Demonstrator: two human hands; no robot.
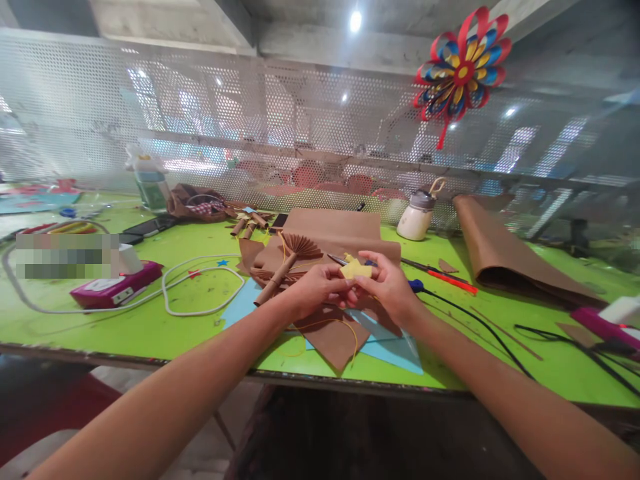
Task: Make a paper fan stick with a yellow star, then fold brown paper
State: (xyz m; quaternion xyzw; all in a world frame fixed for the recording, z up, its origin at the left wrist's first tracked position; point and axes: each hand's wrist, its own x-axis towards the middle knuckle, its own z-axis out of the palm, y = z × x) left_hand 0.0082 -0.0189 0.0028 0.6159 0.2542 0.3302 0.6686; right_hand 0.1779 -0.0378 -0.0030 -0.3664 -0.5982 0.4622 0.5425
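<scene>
Left hand: the left hand [320, 290] sits at the centre of the frame, thumb and fingertips pressed together on the left edge of the yellow paper piece [356, 269].
Right hand: the right hand [389, 287] is just right of centre, pinching the same piece from its right side, with the fingers curled over its top.
Yellow paper piece: small, held between both hands just above the table [150, 327], over the brown paper sheets [333, 230].
Under the hands: a blue paper sheet [397, 350] lies partly beneath a brown sheet at the table's near edge.
Left of the hands: a pleated brown paper fan [301, 245] and a rolled brown paper tube [274, 281] rest on the brown sheets.
Far left: a white cable [203, 310] loops across the green top near a pink box [116, 288].
Right of the hands: a red pen [447, 277] and a black cable [480, 325] lie on the table; a large brown paper roll [510, 257] lies further right.
Behind: a white jar [417, 215] stands by the perforated metal screen [250, 120].
Upper right of the frame: a red, blue and yellow paper flower [463, 67] hangs on the screen.
</scene>
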